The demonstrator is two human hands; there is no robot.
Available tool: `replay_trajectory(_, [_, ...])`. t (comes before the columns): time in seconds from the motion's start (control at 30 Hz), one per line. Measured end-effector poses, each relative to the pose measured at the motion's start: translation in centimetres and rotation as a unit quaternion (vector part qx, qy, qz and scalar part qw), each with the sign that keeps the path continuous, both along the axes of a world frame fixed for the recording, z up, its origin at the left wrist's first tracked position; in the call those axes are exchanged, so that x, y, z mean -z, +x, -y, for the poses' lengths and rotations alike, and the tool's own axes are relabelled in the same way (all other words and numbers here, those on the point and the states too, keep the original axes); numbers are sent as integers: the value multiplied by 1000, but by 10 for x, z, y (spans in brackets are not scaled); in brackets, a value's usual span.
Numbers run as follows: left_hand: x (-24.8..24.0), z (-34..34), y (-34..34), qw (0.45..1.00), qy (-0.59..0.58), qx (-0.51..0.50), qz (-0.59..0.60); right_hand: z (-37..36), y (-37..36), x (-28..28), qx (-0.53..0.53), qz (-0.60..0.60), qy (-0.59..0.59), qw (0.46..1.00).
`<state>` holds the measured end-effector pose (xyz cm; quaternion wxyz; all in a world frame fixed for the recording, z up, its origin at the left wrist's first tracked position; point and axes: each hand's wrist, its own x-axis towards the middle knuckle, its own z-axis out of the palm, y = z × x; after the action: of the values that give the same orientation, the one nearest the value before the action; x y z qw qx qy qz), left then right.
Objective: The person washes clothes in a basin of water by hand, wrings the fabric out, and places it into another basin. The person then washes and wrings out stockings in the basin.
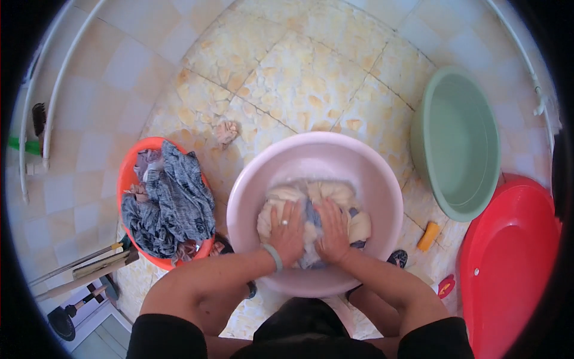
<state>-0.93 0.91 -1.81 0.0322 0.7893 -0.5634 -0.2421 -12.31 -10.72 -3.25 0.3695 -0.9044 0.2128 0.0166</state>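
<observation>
A large pink basin stands on the floor between my feet, with wet cream and grey-blue laundry in its bottom. My left hand, wearing a ring and a pale bracelet, lies flat on the cloth with its fingers stretched out. Beside it my right hand also presses down on the laundry, its fingers extended. Neither hand grips the fabric. Some whitish suds or water show between the hands, and the cloth's underside is hidden.
An orange-red basin heaped with dark grey clothes stands at left. On the right are a green basin, a red tub and an orange bar. A crumpled pinkish cloth lies on the tiled floor. Long-handled tools lean at lower left.
</observation>
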Motion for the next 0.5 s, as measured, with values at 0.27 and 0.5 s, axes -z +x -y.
replay_trajectory(0.27, [39,79,58,981,132,-126,-70,71,84,60,103,-150,-16,983])
replay_trajectory(0.5, [65,93,86,968,167,-154,-105,74,103,64,216,-164,-23,962])
